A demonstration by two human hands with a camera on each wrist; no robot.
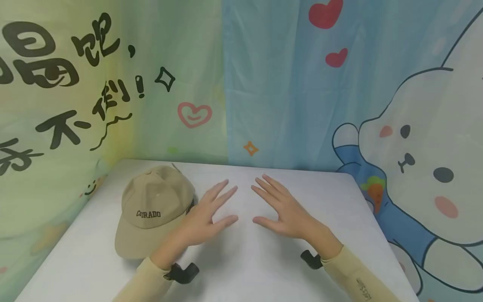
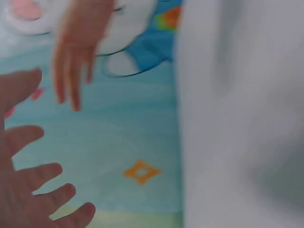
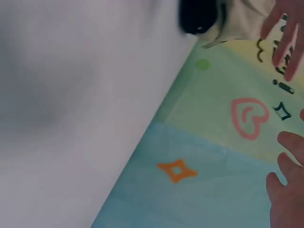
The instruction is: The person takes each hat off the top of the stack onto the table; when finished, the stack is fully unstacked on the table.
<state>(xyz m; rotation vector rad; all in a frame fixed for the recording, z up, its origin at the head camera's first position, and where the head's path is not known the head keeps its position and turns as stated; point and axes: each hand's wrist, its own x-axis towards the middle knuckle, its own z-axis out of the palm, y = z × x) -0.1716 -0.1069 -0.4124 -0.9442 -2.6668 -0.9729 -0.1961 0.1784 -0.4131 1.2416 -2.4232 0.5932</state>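
A tan baseball cap with dark lettering on its front sits at the left of the white table, its brim toward the near side. My left hand is held over the table just right of the cap and overlaps its edge in the head view; the fingers are spread and hold nothing. Facing it across a gap, my right hand has its fingers spread too, with nothing in them. In the right wrist view, part of the cap shows at the top, near the left hand's fingers.
The white table ends at a printed curtain behind it, with hearts, black writing and a cartoon rabbit at the right. Black wrist cameras are strapped below both hands, at the cuffs of the tan sleeves.
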